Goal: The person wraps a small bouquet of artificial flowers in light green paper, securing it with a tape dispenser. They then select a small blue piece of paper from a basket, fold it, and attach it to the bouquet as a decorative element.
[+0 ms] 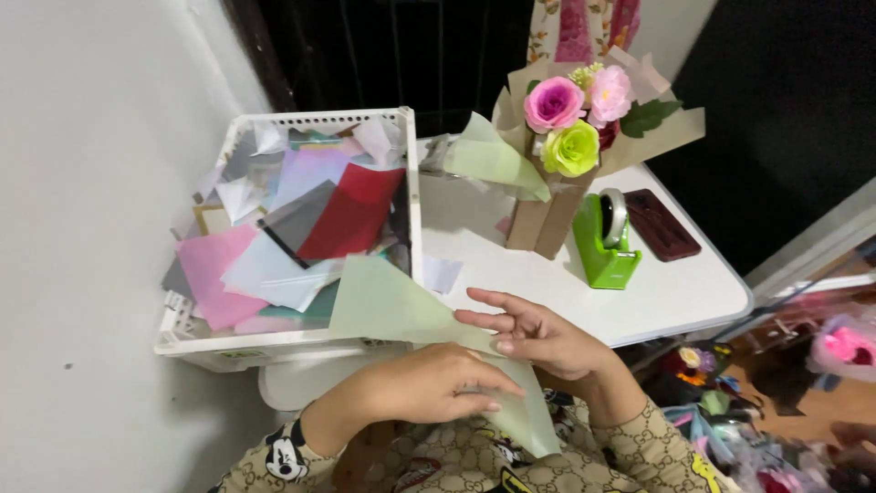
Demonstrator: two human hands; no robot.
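A pale green paper sheet (388,306) lies over the near table edge and my lap. My left hand (420,383) pinches its lower part, fingers closed on the paper. Just right of it, my right hand (538,333) presses the same sheet with fingers spread, thumb under the edge. A paper flower bouquet (570,123) in brown wrapping, with pink, purple and yellow-green roses, stands at the back of the white table (675,292), a second green sheet (493,160) tucked at its left side.
A white plastic basket (412,196) full of several coloured paper sheets sits at the left, against a white wall. A green tape dispenser (604,242) and a dark phone (662,224) lie right of the bouquet. Flower clutter fills the floor at right.
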